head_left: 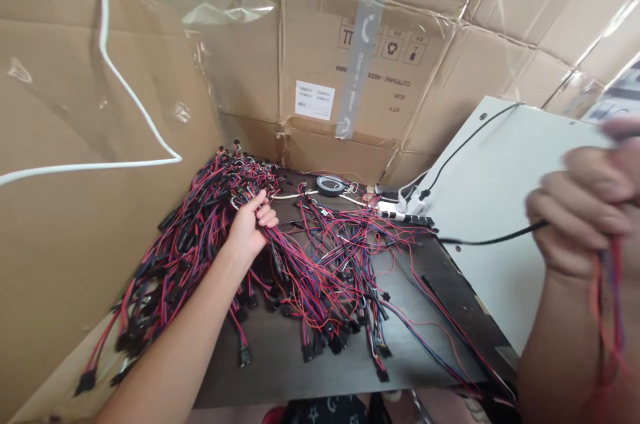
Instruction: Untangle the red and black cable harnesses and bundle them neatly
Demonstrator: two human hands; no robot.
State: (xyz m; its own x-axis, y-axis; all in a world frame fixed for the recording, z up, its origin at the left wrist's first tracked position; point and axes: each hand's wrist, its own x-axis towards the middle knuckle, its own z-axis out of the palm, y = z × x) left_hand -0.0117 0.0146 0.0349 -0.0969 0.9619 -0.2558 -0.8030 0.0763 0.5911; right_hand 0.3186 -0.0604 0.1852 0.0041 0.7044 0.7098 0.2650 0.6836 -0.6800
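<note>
The forearms (pixel 173 344) are bare, and a black garment (pixel 327 411) bears pale star shapes and a curved mark.

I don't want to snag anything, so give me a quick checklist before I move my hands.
1. Left hand closed around the wire bundle: ok.
2. Right hand gripping its few wires: ok, though blurred.
3. Bundle free of crossing wires: not ok, loose strands tangle beside it.
4. Black cable clear of the right hand: not ok, it runs up to it.
5. Plugs fully seated: cannot tell, too small.
</note>
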